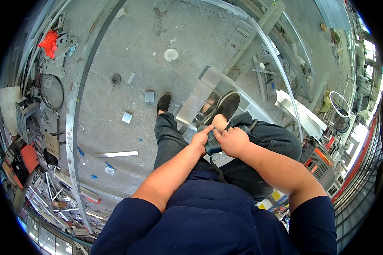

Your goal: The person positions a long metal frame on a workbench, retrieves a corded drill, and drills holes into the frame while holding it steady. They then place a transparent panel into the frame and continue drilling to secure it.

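A teal and black handheld power tool [212, 145] is held low between my knees, with a black cord trailing from it toward my waist. Its working end is mostly hidden, so its exact kind is unclear. My left hand [199, 140] is closed around its left side. From the right, my right hand [234, 141] grips the same tool with curled fingers. Just beyond the hands lies a shiny metal frame [191, 111] divided into box-like sections. My right shoe [228, 104] presses on it, while the left shoe [164, 102] stands on the concrete floor.
A long steel beam [75, 110] runs along my left. More beams [259, 36] cross ahead to the right, near a stack of white metal profiles [300, 112]. Small square plates [149, 97] and a flat strip [117, 154] lie on the floor. A red and grey machine [318, 166] stands at right.
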The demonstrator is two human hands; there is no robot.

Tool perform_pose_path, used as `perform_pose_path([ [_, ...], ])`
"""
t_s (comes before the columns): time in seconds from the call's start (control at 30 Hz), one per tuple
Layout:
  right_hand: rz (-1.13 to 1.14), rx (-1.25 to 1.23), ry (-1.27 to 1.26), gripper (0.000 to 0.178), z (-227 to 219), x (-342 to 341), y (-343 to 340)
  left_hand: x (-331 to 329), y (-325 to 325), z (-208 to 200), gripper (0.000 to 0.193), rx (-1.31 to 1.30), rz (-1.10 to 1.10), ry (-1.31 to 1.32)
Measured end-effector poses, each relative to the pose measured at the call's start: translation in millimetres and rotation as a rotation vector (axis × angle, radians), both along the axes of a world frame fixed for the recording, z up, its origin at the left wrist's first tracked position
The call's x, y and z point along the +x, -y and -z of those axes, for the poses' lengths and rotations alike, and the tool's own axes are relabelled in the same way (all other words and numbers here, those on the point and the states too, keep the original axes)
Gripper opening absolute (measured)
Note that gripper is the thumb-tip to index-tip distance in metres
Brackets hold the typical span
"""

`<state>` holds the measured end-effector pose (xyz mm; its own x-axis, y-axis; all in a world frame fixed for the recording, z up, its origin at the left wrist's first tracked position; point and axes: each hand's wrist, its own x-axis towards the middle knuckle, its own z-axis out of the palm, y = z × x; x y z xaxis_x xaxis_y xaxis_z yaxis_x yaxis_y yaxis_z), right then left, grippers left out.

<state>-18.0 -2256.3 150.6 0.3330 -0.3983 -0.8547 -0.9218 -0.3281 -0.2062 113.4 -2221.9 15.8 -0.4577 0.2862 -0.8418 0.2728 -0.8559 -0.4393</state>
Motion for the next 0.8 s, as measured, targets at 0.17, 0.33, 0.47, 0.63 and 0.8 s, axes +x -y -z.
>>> perform_pose_path([
  [0.17, -0.002, 0.011, -0.003, 0.053, 0.1, -1.4, 2.3, -0.7, -1.1, 1.8, 0.031, 0.000, -0.017, -0.018],
  [0.33, 0.025, -0.016, 0.020, 0.058, 5.6, -4.2, -3.5, -0.8, 3.5, -4.7, 0.032, -0.022, -0.002, 0.002],
  [0.47, 0.018, 0.000, 0.014, 0.059, 5.8, -4.8, -3.1, -0.4, 4.4, -6.3, 0.034, -0.034, 0.005, -0.002],
  [0.63, 0.031, -0.003, 0.026, 0.059, 5.6, -5.0, -2.0, 0.0, 5.3, -7.4, 0.036, -0.016, 0.015, -0.006],
  [0.8, 0.032, -0.031, 0.035, 0.059, 8.4, -7.1, -6.8, -2.0, 6.6, -7.0, 0.032, 0.014, 0.056, 0.036],
])
